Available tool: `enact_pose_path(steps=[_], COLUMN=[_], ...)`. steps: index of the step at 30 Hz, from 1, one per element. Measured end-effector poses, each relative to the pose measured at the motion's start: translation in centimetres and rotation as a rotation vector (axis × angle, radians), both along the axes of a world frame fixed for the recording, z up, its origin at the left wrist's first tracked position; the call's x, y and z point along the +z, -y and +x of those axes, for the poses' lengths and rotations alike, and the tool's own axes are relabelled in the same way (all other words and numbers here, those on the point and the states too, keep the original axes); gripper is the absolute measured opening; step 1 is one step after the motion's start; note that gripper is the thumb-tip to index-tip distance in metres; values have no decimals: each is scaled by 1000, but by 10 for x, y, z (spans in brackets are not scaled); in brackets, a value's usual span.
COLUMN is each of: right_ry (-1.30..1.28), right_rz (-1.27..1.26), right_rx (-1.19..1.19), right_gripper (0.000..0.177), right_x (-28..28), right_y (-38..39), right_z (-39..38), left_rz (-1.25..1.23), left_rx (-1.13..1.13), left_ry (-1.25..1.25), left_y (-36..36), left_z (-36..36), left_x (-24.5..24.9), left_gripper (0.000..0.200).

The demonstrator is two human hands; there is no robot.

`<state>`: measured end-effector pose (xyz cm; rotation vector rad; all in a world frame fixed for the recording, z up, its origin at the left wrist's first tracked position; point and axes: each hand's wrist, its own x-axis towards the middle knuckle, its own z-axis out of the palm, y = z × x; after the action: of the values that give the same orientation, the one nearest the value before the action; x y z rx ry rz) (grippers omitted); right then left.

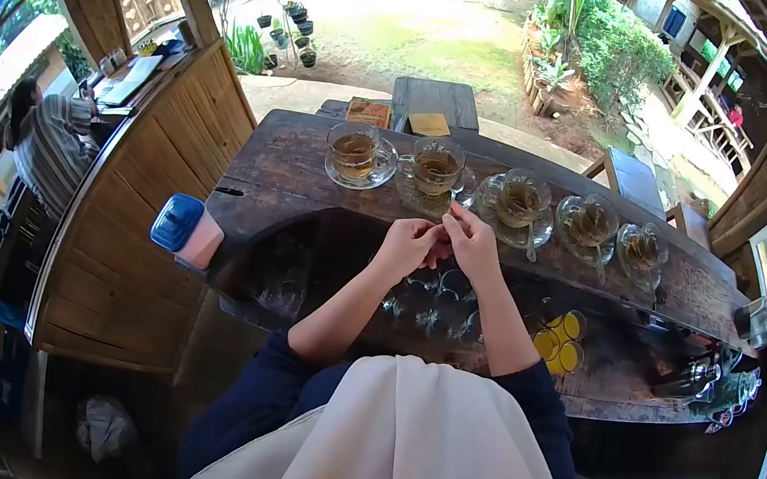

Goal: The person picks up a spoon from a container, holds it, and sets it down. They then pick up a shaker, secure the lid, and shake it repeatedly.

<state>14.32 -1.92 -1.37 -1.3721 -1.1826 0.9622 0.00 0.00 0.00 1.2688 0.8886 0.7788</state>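
Observation:
Both hands meet at the front edge of the dark wooden counter (283,152). My left hand (409,246) has its fingers curled, and what they hold, if anything, is hidden. My right hand (469,242) pinches the handle end of a spoon (453,196), just in front of a glass cup of brown drink (437,167). To the left stands another filled glass cup (354,154) on a saucer. Toward the right are three more filled cups, the nearest (521,198) on a saucer with a spoon.
Yellow-filled glasses (571,327) and upturned clear glasses (418,305) stand on the lower shelf. A blue-lidded container (189,230) is at the counter's left end. A person in striped clothing (56,140) sits at far left. Metal jugs (759,320) stand at right.

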Motion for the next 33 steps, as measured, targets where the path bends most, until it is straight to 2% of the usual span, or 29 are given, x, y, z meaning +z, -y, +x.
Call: enact_pose_path(steps=[5,11,21,23,24,27,29,33], right_ry=[98,147,36,253,257,253,87,63], right_rz=[63,169,138,211,213,255,153,137], right_rx=[-26,-20,-39,-84,-87,-59,-51,-96], right_gripper=[48,44,47,46,46,47,50,52], right_x=[9,-8,-3,2,-1,-3,14,10], right_y=[2,-1,12,15,14,15,25,31], right_z=[2,4,-3,-7,-6,-9,-18,-21], left_rz=[28,40,75,89,91,94,101,87], left_rx=[6,3,-32,-57,-60,-52,-42,-41], left_ry=[10,8,17,30,34,76,114,126], left_y=[0,7,21,22,23,28,28,34], left_z=[5,0,-14,-17,-18,-23,-27,-36], left_x=[3,3,1,-1,0,1,1,5], left_gripper=[24,25,27,26,26,26,26,25])
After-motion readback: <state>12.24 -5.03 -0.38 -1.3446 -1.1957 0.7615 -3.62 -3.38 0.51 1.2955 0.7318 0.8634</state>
